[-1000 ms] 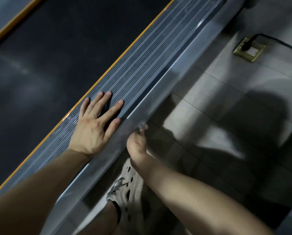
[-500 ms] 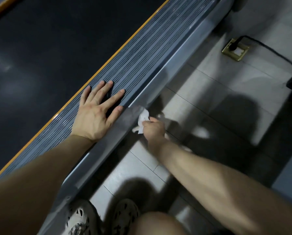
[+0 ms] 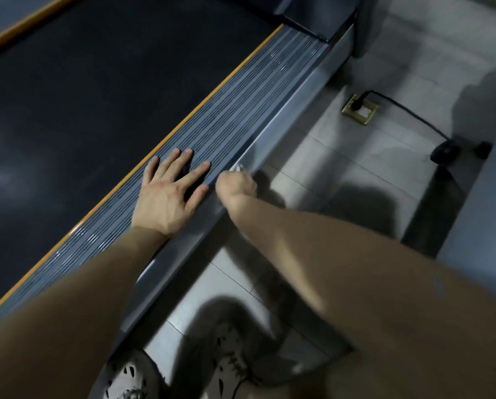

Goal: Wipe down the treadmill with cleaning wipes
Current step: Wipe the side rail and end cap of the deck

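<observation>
The right hand is curled into a fist around a wipe. Only a small pale, crumpled scrap of it shows past the knuckles, and it is blurred. The fist holds the wipe against the smooth grey outer edge of the treadmill, just where that edge drops toward the floor.

Just left of this grip the left hand lies flat on the ribbed side rail, with its fingers straight and spread and holding nothing. Past that hand run a thin orange stripe and then the dark belt.

Right of the grip is the pale tiled floor. Farther off that way, a brass floor socket has a black plug in it. Below the grip, near the frame's bottom edge, stand two pale shoes.
</observation>
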Tool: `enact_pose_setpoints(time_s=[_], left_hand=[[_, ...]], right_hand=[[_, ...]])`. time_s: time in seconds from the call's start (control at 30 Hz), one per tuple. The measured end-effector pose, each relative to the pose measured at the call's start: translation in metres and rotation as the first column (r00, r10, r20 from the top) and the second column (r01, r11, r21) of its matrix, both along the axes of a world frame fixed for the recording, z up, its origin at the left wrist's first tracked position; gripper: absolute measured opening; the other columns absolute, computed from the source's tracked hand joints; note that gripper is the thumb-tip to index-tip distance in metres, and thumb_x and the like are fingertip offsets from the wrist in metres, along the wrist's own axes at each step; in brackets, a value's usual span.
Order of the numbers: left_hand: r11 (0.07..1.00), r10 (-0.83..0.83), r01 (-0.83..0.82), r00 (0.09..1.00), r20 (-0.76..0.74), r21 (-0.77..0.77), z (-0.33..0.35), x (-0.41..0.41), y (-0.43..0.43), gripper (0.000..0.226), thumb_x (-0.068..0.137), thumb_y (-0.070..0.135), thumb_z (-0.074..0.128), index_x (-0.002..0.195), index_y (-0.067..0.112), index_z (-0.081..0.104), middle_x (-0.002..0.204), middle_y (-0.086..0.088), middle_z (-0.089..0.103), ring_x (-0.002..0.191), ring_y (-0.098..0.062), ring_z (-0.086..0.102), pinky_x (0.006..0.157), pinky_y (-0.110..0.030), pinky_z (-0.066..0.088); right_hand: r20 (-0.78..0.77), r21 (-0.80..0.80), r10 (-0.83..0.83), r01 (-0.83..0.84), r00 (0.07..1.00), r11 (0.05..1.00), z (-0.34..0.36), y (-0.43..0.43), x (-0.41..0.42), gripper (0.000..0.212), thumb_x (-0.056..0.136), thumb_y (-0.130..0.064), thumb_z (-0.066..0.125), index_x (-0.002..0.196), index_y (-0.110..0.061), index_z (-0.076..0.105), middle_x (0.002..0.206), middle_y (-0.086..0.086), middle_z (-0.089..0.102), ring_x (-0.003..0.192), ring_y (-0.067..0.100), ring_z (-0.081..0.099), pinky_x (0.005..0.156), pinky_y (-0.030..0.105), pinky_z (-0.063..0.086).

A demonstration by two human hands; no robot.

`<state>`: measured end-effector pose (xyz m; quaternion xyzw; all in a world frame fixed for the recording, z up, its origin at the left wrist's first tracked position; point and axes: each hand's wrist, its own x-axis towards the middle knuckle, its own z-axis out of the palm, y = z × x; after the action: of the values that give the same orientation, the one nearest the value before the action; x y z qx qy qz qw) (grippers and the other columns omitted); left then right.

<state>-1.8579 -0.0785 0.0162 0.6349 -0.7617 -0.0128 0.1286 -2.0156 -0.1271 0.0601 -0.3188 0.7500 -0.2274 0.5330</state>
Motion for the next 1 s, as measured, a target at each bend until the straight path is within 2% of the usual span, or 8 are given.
enact_pose_setpoints(time_s=[0.23, 0.4, 0.53, 0.63, 0.7, 0.83, 0.93, 1.0], left_hand=[[0.999, -0.007, 0.007, 1.000, -0.004, -0.036, -0.004, 0.004, -0.002, 0.052, 0.112, 0.057, 0.039, 0.161, 0.039, 0.048, 0.173, -0.003, 0.036, 0.164, -0.024, 0.024, 0.131, -0.057, 0.018], [1.000, -0.017, 0.017, 1.000, -0.010, -0.016, -0.003, 0.003, -0.002, 0.052, 0.112, 0.054, 0.043, 0.160, 0.037, 0.050, 0.171, -0.004, 0.040, 0.163, -0.024, 0.028, 0.130, -0.058, 0.019], [1.000, -0.026, 0.026, 1.000, -0.004, 0.007, 0.002, 0.005, -0.003, 0.052, 0.112, 0.053, 0.042, 0.161, 0.037, 0.048, 0.172, -0.003, 0.038, 0.163, -0.024, 0.027, 0.129, -0.060, 0.019], [1.000, -0.023, 0.023, 1.000, -0.009, 0.021, 0.004, 0.004, -0.004, 0.050, 0.113, 0.052, 0.042, 0.161, 0.038, 0.047, 0.173, -0.001, 0.037, 0.163, -0.023, 0.026, 0.130, -0.059, 0.018], [0.999, -0.016, 0.016, 1.000, -0.020, 0.030, 0.003, 0.005, -0.002, 0.050, 0.113, 0.051, 0.042, 0.161, 0.038, 0.048, 0.173, 0.000, 0.036, 0.163, -0.023, 0.025, 0.130, -0.059, 0.018], [0.998, -0.028, 0.029, 0.999, -0.014, 0.051, 0.005, 0.006, -0.004, 0.050, 0.114, 0.050, 0.042, 0.162, 0.040, 0.045, 0.174, 0.000, 0.034, 0.164, -0.022, 0.023, 0.130, -0.059, 0.016], [0.998, -0.026, 0.027, 0.999, -0.019, 0.057, 0.006, 0.004, -0.003, 0.049, 0.115, 0.050, 0.040, 0.163, 0.041, 0.044, 0.174, 0.000, 0.034, 0.164, -0.022, 0.022, 0.131, -0.059, 0.015], [0.998, -0.026, 0.028, 0.999, -0.037, 0.059, 0.006, 0.004, -0.003, 0.048, 0.116, 0.046, 0.038, 0.162, 0.040, 0.045, 0.174, 0.001, 0.034, 0.164, -0.021, 0.022, 0.131, -0.057, 0.014]], right_hand=[[0.263, -0.151, -0.536, 0.583, 0.802, 0.798, -0.072, 0.066, 0.063, 0.033, 0.109, -0.024, 0.048, 0.140, -0.033, 0.057, 0.139, 0.004, 0.066, 0.126, 0.029, 0.064, 0.109, 0.044, 0.050], [0.217, -0.244, -0.546, 0.586, 0.809, 0.773, -0.114, 0.059, 0.079, 0.056, 0.107, -0.018, 0.033, 0.163, -0.014, 0.041, 0.164, 0.012, 0.045, 0.152, 0.028, 0.043, 0.126, 0.039, 0.033], [0.302, -0.528, -0.254, 0.383, 0.919, 0.758, -0.100, 0.122, 0.103, 0.054, 0.113, -0.008, 0.036, 0.166, -0.008, 0.030, 0.175, 0.006, 0.026, 0.162, 0.020, 0.025, 0.131, 0.036, 0.024], [0.366, -0.358, -0.233, 0.367, 0.901, 0.858, -0.146, 0.142, 0.099, 0.055, 0.116, -0.017, 0.035, 0.168, -0.014, 0.019, 0.175, 0.008, 0.022, 0.161, 0.026, 0.027, 0.130, 0.026, 0.021], [0.427, -0.179, -0.267, 0.371, 0.864, 0.911, -0.143, 0.138, 0.092, 0.053, 0.117, -0.036, 0.031, 0.168, -0.034, 0.016, 0.174, -0.008, 0.024, 0.159, 0.004, 0.026, 0.128, 0.018, 0.019], [0.369, -0.520, -0.229, 0.404, 0.901, 0.752, -0.114, 0.141, 0.102, 0.054, 0.115, -0.010, 0.039, 0.167, -0.008, 0.025, 0.174, 0.005, 0.027, 0.162, 0.018, 0.025, 0.130, 0.029, 0.026], [0.556, -0.100, -0.269, 0.385, 0.786, 0.918, -0.139, 0.146, 0.096, 0.054, 0.119, -0.030, 0.025, 0.170, -0.021, 0.010, 0.175, 0.003, 0.024, 0.161, 0.021, 0.024, 0.112, 0.001, 0.025], [0.552, -0.071, -0.271, 0.369, 0.789, 0.927, -0.134, 0.145, 0.090, 0.054, 0.119, -0.034, 0.020, 0.170, -0.021, 0.009, 0.176, 0.000, 0.019, 0.160, 0.013, 0.023, 0.107, -0.004, 0.025]])
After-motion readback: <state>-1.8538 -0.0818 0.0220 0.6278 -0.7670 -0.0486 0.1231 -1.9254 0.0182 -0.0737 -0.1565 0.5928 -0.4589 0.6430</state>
